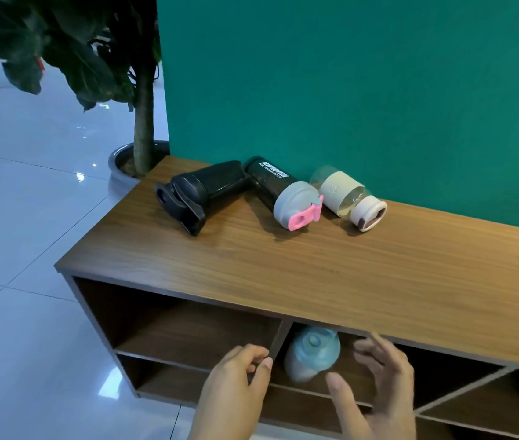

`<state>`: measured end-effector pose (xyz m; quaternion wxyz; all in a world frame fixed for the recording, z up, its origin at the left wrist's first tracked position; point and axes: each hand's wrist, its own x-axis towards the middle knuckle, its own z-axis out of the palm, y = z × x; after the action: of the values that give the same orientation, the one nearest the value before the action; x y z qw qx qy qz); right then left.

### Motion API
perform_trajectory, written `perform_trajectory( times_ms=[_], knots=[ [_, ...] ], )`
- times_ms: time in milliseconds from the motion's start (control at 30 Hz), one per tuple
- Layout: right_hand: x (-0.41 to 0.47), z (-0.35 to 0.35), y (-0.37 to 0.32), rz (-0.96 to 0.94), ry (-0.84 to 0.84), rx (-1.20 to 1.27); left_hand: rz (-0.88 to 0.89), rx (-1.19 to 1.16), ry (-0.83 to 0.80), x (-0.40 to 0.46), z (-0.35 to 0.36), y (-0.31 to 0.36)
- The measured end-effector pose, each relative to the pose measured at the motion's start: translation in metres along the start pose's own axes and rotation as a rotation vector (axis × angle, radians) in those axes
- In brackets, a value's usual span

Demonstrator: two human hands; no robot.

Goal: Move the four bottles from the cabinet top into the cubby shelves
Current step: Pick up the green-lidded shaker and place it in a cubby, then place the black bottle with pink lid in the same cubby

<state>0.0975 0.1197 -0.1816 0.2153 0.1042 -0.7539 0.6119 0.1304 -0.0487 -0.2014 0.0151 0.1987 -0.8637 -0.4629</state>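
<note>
You're in an office/lobby-type space: glossy white floor tiles (23, 217), potted plant (137, 90), teal partition wall (347, 74), wood cubby cabinet (283, 265).

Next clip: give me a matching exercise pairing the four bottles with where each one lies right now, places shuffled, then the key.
Bottles:
1. all-black bottle
2. black bottle with pink-tabbed grey lid
3. clear bottle with cream sleeve
4. blue-lidded bottle

Places:
A. cabinet top, middle of the row
B. upper cubby, between the left hand and right hand
C. cabinet top, left end of the row
D. cabinet top, right end, by the green wall

Pairs: 1-C, 2-A, 3-D, 4-B
</note>
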Motion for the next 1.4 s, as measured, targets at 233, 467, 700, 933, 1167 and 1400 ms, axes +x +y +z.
perform_trajectory(
  times_ms=[233,467,700,933,1167,1400],
  knots=[
    [0.153,0.098,-0.033,0.282,-0.171,0.019,-0.026,-0.06,0.041,0.001,-0.012,0.004],
    [0.195,0.16,-0.017,0.371,-0.134,-0.06,-0.037,-0.099,0.065,0.007,-0.017,-0.001],
    [0.17,0.154,-0.023,0.239,-0.012,-0.062,-0.017,-0.111,0.079,0.006,-0.017,-0.003],
    [0.102,0.051,-0.057,0.098,-0.091,0.071,-0.005,-0.09,0.08,-0.001,-0.02,0.002],
    [0.054,-0.041,-0.084,0.12,-0.143,0.069,0.022,-0.114,0.079,-0.008,-0.018,0.004],
    [0.015,-0.108,-0.09,0.33,-0.276,0.131,-0.284,-0.863,-0.297,-0.023,-0.032,0.017]
  ],
)
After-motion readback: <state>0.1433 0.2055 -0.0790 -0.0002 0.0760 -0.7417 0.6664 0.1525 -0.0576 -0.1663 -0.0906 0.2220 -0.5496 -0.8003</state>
